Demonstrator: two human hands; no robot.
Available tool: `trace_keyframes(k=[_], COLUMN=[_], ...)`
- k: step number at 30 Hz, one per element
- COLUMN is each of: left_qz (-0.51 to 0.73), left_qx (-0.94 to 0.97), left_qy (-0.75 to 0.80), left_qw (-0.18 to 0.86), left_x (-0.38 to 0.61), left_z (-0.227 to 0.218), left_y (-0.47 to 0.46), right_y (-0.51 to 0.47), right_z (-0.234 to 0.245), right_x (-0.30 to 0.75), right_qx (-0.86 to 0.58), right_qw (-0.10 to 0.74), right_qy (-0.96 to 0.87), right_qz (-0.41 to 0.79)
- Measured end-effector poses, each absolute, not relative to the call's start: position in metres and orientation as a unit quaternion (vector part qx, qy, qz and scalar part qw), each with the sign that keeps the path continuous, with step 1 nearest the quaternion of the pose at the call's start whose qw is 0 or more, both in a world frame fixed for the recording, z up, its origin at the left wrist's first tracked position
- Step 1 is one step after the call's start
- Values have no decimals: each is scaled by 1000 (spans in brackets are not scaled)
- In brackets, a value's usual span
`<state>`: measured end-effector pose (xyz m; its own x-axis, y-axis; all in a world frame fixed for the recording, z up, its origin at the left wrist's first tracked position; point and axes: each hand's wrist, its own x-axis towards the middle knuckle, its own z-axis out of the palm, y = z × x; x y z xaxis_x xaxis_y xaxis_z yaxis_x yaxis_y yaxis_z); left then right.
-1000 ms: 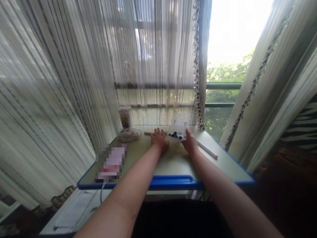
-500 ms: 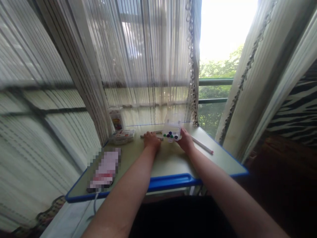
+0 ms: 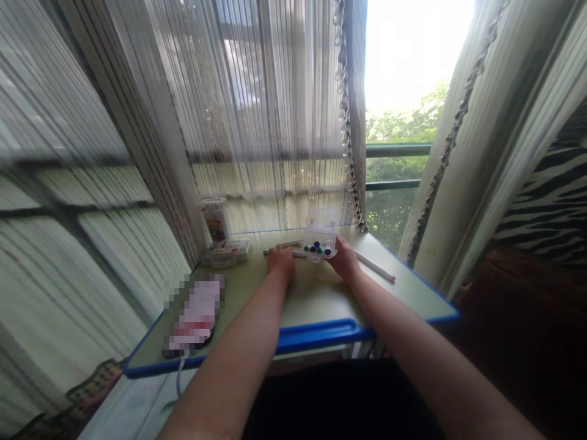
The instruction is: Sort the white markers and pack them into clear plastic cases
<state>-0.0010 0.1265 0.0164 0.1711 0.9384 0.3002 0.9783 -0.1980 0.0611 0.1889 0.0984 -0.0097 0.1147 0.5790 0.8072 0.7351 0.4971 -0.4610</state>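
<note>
A clear plastic box with several coloured caps showing at its open front lies at the far middle of a small blue-edged table. My right hand grips the box's right side. My left hand rests on the table just left of the box, fingers curled over a pen that lies there; whether it grips the pen I cannot tell.
A flat clear case and an upright small box stand at the back left. A white stick lies right of my right hand. A blurred-out flat object with a cable sits front left. Curtains hang close behind.
My view has swung left and down a little. My left hand's fingers, spread flat a second ago, are now curled over the pen. My right hand keeps hold of the box.
</note>
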Motion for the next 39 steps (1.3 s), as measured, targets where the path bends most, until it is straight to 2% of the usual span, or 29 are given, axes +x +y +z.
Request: trace_keyframes(k=[10,17,25,39], left_qz=[-123,-316,-575,-657], left_qx=[-772,-729,-696,-676], left_qy=[-618,-603,-421,-288], left_qw=[88,71,89,170], left_x=[1,3,3,11], left_z=[21,23,17,33], left_y=[121,122,135,119], right_y=[99,100,101,105], right_z=[-9,-11,-12,-13], right_x=[189,190,191,192], right_qx=[-490,-490,-495,-503], right_qw=[564,566,563,575], right_qy=[-660,-659,-657,-644], right_qz=[-70,-72,-75,-53])
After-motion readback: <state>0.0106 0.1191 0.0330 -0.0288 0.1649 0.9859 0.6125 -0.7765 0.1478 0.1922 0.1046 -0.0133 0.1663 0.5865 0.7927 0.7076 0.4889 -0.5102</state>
